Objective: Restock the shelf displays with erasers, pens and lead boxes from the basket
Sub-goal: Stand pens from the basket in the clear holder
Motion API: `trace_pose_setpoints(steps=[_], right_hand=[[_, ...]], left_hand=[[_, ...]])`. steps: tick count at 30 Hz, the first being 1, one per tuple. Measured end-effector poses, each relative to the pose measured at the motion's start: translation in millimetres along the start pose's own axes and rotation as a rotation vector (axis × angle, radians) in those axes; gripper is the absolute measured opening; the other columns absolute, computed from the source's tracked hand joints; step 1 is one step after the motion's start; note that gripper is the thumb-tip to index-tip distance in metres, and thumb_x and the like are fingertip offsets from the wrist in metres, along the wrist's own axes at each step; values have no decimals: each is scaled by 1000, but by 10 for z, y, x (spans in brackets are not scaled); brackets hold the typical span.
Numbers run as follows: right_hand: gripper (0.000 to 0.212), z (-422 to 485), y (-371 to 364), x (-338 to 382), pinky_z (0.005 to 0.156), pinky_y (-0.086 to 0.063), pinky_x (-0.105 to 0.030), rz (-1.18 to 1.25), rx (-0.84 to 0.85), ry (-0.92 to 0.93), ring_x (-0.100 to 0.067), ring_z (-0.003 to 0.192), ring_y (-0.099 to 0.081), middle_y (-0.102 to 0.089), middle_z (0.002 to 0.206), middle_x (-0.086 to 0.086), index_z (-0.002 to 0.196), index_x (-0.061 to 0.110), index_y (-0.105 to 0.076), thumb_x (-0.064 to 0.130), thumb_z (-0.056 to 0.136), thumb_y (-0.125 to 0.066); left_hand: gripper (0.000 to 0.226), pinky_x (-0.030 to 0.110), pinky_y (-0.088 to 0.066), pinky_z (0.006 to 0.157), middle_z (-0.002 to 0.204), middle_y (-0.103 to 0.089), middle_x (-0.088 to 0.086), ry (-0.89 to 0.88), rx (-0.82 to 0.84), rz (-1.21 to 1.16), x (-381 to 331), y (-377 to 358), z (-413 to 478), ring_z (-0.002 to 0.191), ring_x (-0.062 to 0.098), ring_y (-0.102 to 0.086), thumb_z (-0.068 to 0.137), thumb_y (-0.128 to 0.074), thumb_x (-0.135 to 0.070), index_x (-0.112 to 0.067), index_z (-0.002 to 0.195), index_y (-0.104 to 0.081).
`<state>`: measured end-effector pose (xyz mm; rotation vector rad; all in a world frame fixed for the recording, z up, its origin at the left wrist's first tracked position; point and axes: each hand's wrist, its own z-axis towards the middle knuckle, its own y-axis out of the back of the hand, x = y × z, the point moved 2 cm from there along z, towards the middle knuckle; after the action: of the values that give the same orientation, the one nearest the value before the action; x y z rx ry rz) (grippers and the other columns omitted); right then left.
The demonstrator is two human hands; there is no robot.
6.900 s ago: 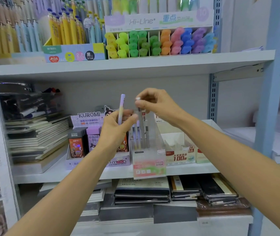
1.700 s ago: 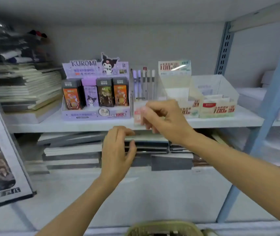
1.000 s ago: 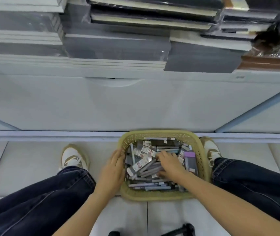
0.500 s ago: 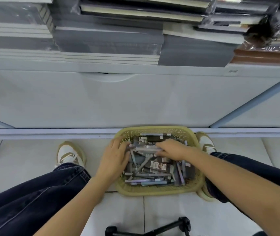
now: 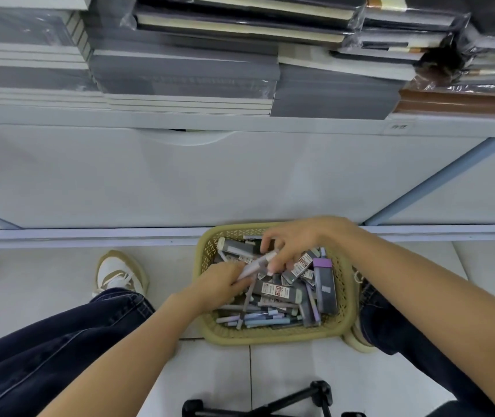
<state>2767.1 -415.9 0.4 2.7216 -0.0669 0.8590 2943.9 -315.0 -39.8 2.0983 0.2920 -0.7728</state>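
The white base panel of the shelf unit [image 5: 210, 182] fills the middle of the view and closes off the far side, with a pale rail along its foot meeting the tiled floor [image 5: 44, 284]; bare tile lies open to the left of the basket and in a strip nearer the camera. Above the panel, stacks of wrapped notebooks [image 5: 186, 70] sit edge-out along the lowest shelf. The person's legs in dark jeans [image 5: 59, 341] flank the working space on either side, the left shoe [image 5: 118, 273] well clear of the basket, the right shoe just beside the basket's right wall. The olive-yellow woven basket [image 5: 270, 337] stands on the floor against the rail, heaped with grey lead boxes [image 5: 279, 291], a purple-capped box [image 5: 324, 285] by its right side, and pastel pens [image 5: 258, 319] lying mostly along its near side. Both hands are over the basket: the left hand [image 5: 219, 285] is closed around the lower end of a pale pen [image 5: 256, 264], and the right hand [image 5: 303, 240] pinches the same pen's upper end between thumb and fingers, the pen slanting just above the heap. A black tripod [image 5: 300, 400] stands on the tile at the bottom edge.
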Motion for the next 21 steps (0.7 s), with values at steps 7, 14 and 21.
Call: trace_pose_setpoints(steps=[7, 14, 21], right_hand=[[27, -25, -93, 1, 45, -44, -18, 710, -293, 281, -11, 56, -57, -64, 97, -19, 104, 6, -62, 30, 92, -64], [13, -219, 5, 497, 35, -31, -13, 619, -393, 364, -2, 40, -43, -60, 52, 6, 85, 10, -59, 18, 90, -67], [16, -798, 137, 931, 49, -37, -16, 732, -561, 595, -7, 59, -49, -61, 94, -10, 104, 3, -67, 12, 96, -56]], left_hand=[[23, 16, -40, 50, 67, -54, -6, 17, -113, -320, -93, 78, -115, 52, 6, -46, 99, -48, -38, -23, 81, -47], [18, 25, -38, 38, 59, -46, -4, -83, -84, -878, -467, 377, -305, 41, 13, -37, 101, -50, -29, -12, 103, -47], [33, 21, -29, 36, 63, -44, 0, -151, -237, -972, -750, 863, -631, 41, 11, -30, 100, -47, -31, -2, 114, -55]])
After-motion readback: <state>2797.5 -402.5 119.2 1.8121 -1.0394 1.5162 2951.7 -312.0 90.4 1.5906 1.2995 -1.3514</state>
